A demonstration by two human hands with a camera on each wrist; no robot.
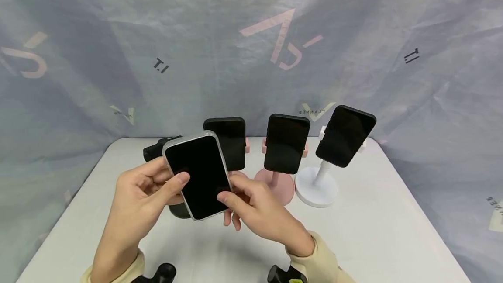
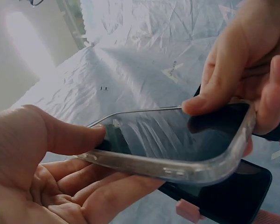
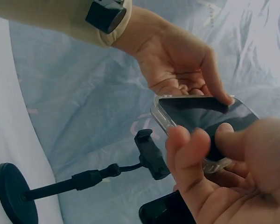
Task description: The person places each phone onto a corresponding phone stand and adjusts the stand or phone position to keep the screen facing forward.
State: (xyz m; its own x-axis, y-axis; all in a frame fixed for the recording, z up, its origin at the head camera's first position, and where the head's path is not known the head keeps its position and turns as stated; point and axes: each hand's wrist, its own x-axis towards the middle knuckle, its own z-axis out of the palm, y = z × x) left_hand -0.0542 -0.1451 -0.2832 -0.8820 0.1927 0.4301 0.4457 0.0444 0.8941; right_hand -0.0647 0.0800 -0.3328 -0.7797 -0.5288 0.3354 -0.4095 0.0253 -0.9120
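A smartphone in a clear case [image 1: 204, 174] is held up in front of the stands, tilted, its dark screen facing me. My left hand [image 1: 135, 202] grips its left edge, thumb on the screen and fingers behind. At the lower right edge my right hand [image 1: 261, 213] pinches it, thumb over the screen. The left wrist view shows both thumbs on the glass of the phone [image 2: 168, 135]. Behind it stands a black phone stand [image 1: 157, 147], partly hidden in the head view; the right wrist view shows its clamp [image 3: 151, 154] holding nothing.
Three dark phones sit in stands along the back: a left phone [image 1: 229, 143], a middle phone [image 1: 287, 143] and a tilted right phone [image 1: 346, 136]. Two stands have pink parts; the right one has a white base [image 1: 316, 193]. A grey printed sheet [image 1: 196, 56] hangs behind the white table [image 1: 373, 230].
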